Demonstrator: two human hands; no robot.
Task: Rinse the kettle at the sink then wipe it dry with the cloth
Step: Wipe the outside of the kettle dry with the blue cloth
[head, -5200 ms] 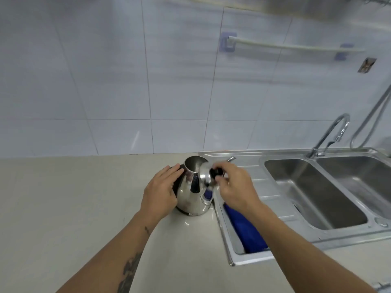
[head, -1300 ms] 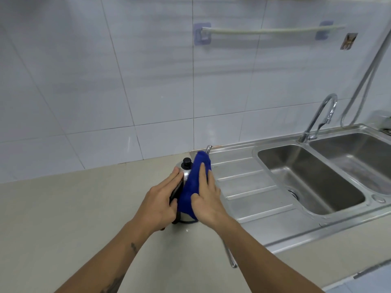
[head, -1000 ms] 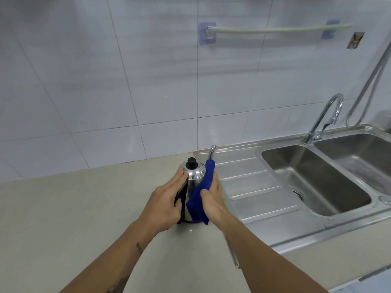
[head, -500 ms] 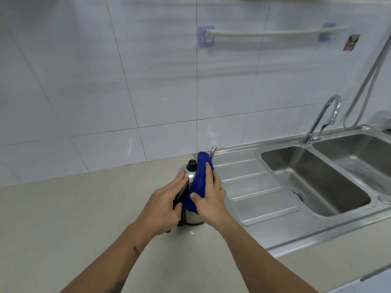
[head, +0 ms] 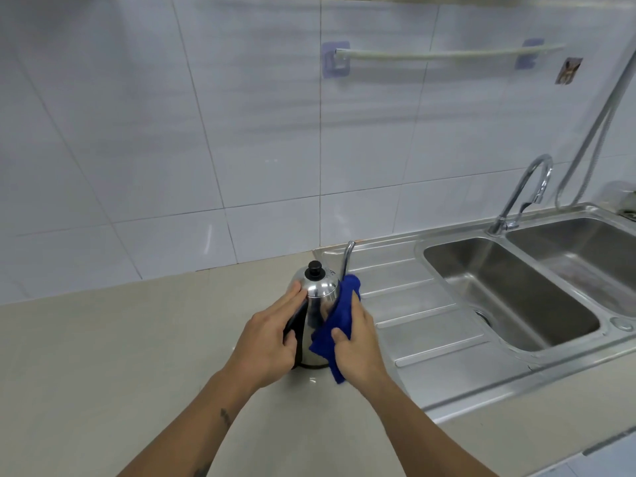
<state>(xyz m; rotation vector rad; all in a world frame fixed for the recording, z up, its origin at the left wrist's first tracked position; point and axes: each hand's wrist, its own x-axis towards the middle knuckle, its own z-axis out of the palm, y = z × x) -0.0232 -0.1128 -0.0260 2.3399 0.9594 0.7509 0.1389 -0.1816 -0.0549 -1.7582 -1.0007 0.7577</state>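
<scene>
the kettle (head: pixel 315 306) stands upright on the table (head: pixel 103 356), at about 9 o'clock from the sink (head: pixel 509 290) and just beside the ribbed draining board (head: pixel 430 325); its lid with the black knob (head: pixel 314 270) is on, and the thin spout (head: pixel 347 258) rises at its far right; to my eye the rinsing part looks finished, since the kettle sits away from the basins and no water runs from the tap (head: pixel 526 191); what's in hand is the drying.

the left hand (head: pixel 272 335) wraps the kettle's dark handle side at 9 o'clock, its grip closed around it to steady it, fingertips reaching up near the shoulder; the right hand (head: pixel 358 342) has a bunched blue cloth (head: pixel 335 321) pinched in its grip and pressed against the kettle's right flank, at about 3 o'clock, with a loose corner hanging toward the table; the near face and lid are bare steel, and i can't tell whether they're wet or dry from the shine alone; i'd guess the wipe is partway, with the handle side, the top and the spout likely left to do.

as for what holds what: the kettle is shut, so its inside is hidden; the nearer basin shows only its drain (head: pixel 481 316) and nothing else in it; the farther basin (head: pixel 585 249) at 2 o'clock looks bare too, though its right end runs out of view.
</scene>
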